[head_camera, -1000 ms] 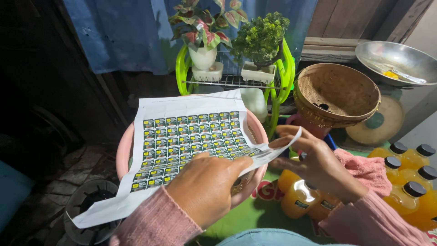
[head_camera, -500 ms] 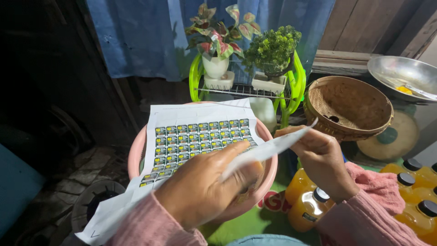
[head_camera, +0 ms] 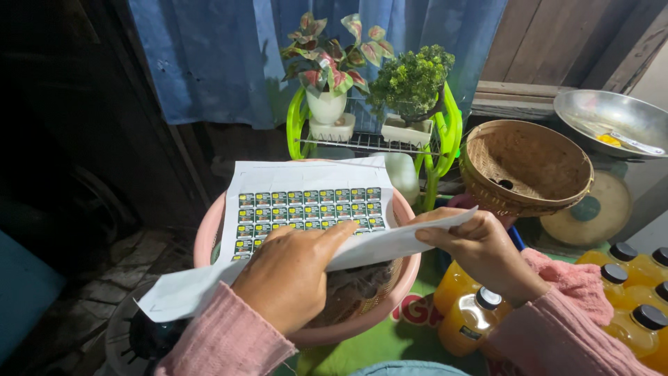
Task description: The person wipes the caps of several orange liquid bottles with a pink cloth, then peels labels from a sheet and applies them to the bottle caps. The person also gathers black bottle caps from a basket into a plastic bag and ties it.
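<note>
So I've got this sticker sheet (head_camera: 306, 202) spread over the pink basin (head_camera: 407, 268), and I'm partway through peeling or folding its near edge. The near strip is curled up toward me and runs from near left to right across the basin, while the far part with the rows of little green-and-yellow stickers lies flat. Can't tell whether the strip is backing paper or the sheet itself folded over.

My left hand (head_camera: 289, 278) lies on top of the sheet, fingers mostly stretched out and pressing it down. It's more of a pin than a grip. My right hand (head_camera: 480, 254) is pinched shut on the right end of the curled strip, thumb under, fingers over, holding it just above the basin's rim.

My guess is the next bit needs the left hand steady while the right pulls evenly, or the paper creases or tears.

Around it: a woven basket (head_camera: 529, 167) far right, a metal bowl (head_camera: 612, 118) behind that, a green rack (head_camera: 372, 136) with two potted plants at the far side, and bottles (head_camera: 470, 320) of orange drink near right, just beside my right wrist.
</note>
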